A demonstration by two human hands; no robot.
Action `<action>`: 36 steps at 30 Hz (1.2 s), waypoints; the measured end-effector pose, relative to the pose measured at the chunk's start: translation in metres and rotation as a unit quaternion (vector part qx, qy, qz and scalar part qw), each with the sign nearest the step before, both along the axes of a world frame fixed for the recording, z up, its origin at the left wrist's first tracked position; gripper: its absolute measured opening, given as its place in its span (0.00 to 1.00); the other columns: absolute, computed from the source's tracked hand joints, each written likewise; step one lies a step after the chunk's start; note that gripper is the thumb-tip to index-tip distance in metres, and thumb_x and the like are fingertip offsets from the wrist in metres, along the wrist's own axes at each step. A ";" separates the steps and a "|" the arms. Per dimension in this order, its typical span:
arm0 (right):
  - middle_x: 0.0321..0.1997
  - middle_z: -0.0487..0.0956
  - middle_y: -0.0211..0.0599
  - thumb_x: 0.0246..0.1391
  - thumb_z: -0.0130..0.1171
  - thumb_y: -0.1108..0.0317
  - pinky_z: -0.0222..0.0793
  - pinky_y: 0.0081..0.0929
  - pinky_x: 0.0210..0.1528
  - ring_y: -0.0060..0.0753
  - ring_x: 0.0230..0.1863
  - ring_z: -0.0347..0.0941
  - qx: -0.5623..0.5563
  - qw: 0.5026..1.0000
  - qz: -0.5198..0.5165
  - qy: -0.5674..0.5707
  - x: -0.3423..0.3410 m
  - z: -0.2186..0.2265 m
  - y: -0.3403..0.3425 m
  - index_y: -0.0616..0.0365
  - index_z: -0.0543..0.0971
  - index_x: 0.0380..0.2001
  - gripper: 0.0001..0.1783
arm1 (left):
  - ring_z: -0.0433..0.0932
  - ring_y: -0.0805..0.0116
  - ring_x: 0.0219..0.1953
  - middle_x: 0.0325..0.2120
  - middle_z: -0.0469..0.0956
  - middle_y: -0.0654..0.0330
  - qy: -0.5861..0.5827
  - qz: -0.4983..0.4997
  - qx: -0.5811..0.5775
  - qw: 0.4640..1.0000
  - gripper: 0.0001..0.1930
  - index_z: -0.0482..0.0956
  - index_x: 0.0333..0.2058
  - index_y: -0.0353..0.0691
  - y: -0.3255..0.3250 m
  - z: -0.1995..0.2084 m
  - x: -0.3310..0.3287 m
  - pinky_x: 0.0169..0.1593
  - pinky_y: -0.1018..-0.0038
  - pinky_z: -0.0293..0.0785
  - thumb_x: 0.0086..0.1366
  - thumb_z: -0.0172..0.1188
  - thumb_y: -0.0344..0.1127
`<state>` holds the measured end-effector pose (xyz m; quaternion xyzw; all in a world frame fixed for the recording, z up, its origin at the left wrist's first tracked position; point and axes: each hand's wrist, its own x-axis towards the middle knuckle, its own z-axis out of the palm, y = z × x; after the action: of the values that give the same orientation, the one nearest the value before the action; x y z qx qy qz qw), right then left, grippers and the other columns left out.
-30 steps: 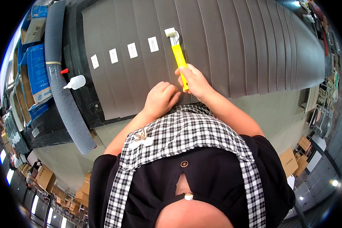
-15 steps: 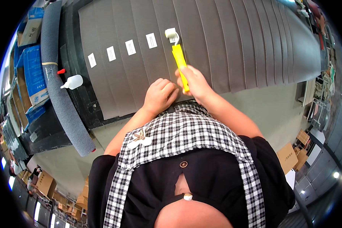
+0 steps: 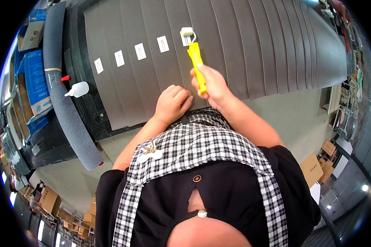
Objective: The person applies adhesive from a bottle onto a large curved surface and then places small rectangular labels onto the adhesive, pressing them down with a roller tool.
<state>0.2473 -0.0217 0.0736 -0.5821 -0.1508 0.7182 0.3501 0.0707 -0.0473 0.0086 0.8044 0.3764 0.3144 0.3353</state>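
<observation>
My right hand (image 3: 212, 85) is closed round the yellow handle of a small hand roller (image 3: 195, 57). The roller's white head lies across the upper part of a white label (image 3: 185, 41) on a dark grey sheet (image 3: 160, 78). To the left, several matching labels (image 3: 140, 51) sit in a row, each on its own strip of the overlapping grey sheets. My left hand (image 3: 172, 103) rests on the sheet near its front edge, left of the roller. Its fingers are curled under, so whatever they may hold is hidden.
A white squeeze bottle (image 3: 79, 89) with a red cap (image 3: 65, 78) near its nozzle lies on the black table (image 3: 94, 111). Left of it is a grey fabric roll (image 3: 72, 119), then blue cardboard boxes (image 3: 38, 82). More overlapping grey sheets (image 3: 272, 45) extend right.
The roller has moved slightly away from me, up to the label's far part, and my right hand has moved with it. My left hand stays nearly where it was.
</observation>
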 end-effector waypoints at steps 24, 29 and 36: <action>0.24 0.72 0.28 0.72 0.46 0.48 0.53 0.16 0.15 0.15 0.17 0.59 -0.040 0.998 0.047 -0.023 0.010 0.016 -0.014 0.57 0.74 0.42 0.21 | 0.77 0.58 0.32 0.28 0.78 0.61 0.007 0.012 0.001 1.000 0.07 0.78 0.30 0.41 -0.003 0.001 0.001 0.37 0.66 0.74 0.56 0.69 0.30; 0.23 0.71 0.28 0.72 0.46 0.49 0.53 0.16 0.14 0.16 0.16 0.59 -0.016 0.997 0.061 -0.044 0.011 0.011 0.022 0.57 0.74 0.42 0.21 | 0.77 0.58 0.32 0.28 0.78 0.61 0.007 0.009 -0.002 1.000 0.07 0.78 0.30 0.41 0.000 0.002 0.003 0.37 0.66 0.74 0.56 0.69 0.30; 0.23 0.71 0.27 0.72 0.46 0.49 0.55 0.17 0.16 0.15 0.16 0.58 -0.020 0.991 0.106 -0.079 0.011 0.012 -0.021 0.56 0.73 0.42 0.20 | 0.76 0.58 0.31 0.28 0.78 0.61 0.010 0.017 -0.005 1.000 0.07 0.78 0.29 0.41 -0.003 0.001 0.001 0.37 0.66 0.74 0.56 0.69 0.30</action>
<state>0.2579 -0.0423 0.0857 -0.6249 -0.2245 0.7056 0.2475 0.0716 -0.0506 0.0098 0.7992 0.3952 0.3099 0.3303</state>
